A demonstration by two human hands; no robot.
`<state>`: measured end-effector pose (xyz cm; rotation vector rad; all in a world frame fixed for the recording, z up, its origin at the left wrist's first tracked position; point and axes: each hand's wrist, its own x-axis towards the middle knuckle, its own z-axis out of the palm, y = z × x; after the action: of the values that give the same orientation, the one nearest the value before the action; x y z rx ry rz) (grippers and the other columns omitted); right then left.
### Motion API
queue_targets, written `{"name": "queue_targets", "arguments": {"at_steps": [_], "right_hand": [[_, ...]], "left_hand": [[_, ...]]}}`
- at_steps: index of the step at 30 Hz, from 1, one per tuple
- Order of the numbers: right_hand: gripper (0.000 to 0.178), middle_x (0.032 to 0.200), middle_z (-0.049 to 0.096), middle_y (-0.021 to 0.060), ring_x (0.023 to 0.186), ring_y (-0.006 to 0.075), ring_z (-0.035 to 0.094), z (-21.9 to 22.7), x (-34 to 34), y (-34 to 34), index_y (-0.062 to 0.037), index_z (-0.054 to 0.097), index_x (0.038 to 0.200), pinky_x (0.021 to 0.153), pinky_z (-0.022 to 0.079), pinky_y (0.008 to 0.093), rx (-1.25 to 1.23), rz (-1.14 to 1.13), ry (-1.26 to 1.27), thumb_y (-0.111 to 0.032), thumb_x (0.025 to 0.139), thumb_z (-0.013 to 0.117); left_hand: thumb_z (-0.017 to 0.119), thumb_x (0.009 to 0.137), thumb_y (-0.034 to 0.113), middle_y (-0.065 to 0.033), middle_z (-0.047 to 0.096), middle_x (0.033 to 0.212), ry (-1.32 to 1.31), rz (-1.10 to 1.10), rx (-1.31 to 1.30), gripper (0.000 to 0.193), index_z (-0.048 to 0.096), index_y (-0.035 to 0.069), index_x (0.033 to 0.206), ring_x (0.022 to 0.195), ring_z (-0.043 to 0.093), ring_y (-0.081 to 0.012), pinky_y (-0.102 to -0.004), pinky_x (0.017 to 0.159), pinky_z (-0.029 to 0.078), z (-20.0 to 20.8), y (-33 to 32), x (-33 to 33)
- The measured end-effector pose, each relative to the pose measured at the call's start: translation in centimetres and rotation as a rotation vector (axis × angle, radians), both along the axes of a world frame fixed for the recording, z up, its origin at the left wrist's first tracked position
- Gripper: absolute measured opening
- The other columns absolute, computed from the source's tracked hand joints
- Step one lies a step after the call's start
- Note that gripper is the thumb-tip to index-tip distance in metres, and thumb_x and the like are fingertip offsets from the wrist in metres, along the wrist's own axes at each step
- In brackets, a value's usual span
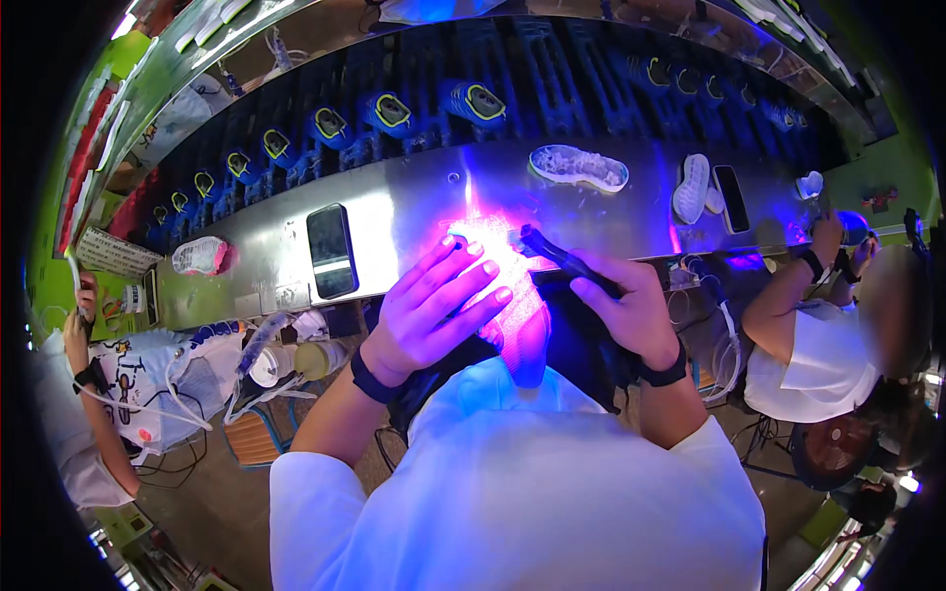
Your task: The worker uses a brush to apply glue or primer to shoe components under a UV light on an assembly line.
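Observation:
A knitted shoe upper (522, 330) is held in front of me at the bench's near edge, glaring under pink-violet light. My left hand (429, 315) grips it from the left side, its fingers laid across the surface. The glare hides much of the shoe's far end. In my right hand (636, 305) is a dark-handled brush (567, 258), its head close to the right side of the shoe. Whether the bristles touch the shoe, I cannot tell. A white shoe sole (578, 167) lies on the bench beyond the brush.
Blue shoes (391, 113) stand in a row on the dark conveyor rack (552, 79) behind the metal bench (394, 187). One phone (332, 251) lies left, another phone (730, 197) right beside white soles (692, 187). Co-workers sit on both sides, near a bottle (320, 360) and hoses.

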<state>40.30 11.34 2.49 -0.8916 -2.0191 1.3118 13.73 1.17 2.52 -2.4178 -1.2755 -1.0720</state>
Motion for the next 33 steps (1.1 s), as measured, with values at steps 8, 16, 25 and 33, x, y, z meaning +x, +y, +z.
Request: {"name": "queue_targets", "arguments": {"at_steps": [8,16,25,33], "right_hand": [[0.037,0.093,0.07,0.0041,0.083,0.0088,0.062,-1.4,5.6,-0.3,0.0005,0.067,0.128,0.077,0.051,0.0257,-0.417,0.113,0.043,-0.007,0.092,0.072],[0.039,0.086,0.065,0.0004,0.076,0.006,0.057,-2.0,6.0,0.0,0.0011,0.067,0.128,0.069,0.047,0.0228,-0.42,0.016,0.03,-0.012,0.093,0.073],[0.04,0.085,0.065,0.0005,0.075,0.0074,0.057,-3.5,6.6,0.1,0.0012,0.066,0.129,0.07,0.048,0.0231,-0.496,0.02,0.043,-0.012,0.092,0.073],[0.049,0.08,0.061,-0.0009,0.07,0.0072,0.055,-6.1,6.2,-1.7,0.0028,0.062,0.134,0.065,0.045,0.0238,-0.628,0.027,0.112,-0.025,0.094,0.072]], "left_hand": [[0.066,0.088,0.014,-0.0095,0.066,0.129,0.053,-0.029,-0.075,0.031,0.073,0.014,0.119,0.122,0.063,-0.031,-0.0514,0.108,0.05,-0.8,1.6,0.7],[0.069,0.079,0.005,-0.0122,0.067,0.124,-0.052,0.025,-0.129,0.04,0.073,0.012,0.118,0.12,0.064,-0.0354,-0.0547,0.106,0.05,-1.9,2.7,2.7],[0.071,0.06,-0.006,-0.0144,0.067,0.122,-0.212,0.188,-0.257,0.063,0.072,0.009,0.12,0.117,0.065,-0.0388,-0.0521,0.105,0.051,-2.2,2.8,3.8],[0.074,0.065,-0.004,-0.0128,0.065,0.121,-0.231,0.38,-0.461,0.067,0.066,0.012,0.129,0.11,0.068,-0.0327,-0.0394,0.089,0.058,-2.4,2.2,3.4]]}}
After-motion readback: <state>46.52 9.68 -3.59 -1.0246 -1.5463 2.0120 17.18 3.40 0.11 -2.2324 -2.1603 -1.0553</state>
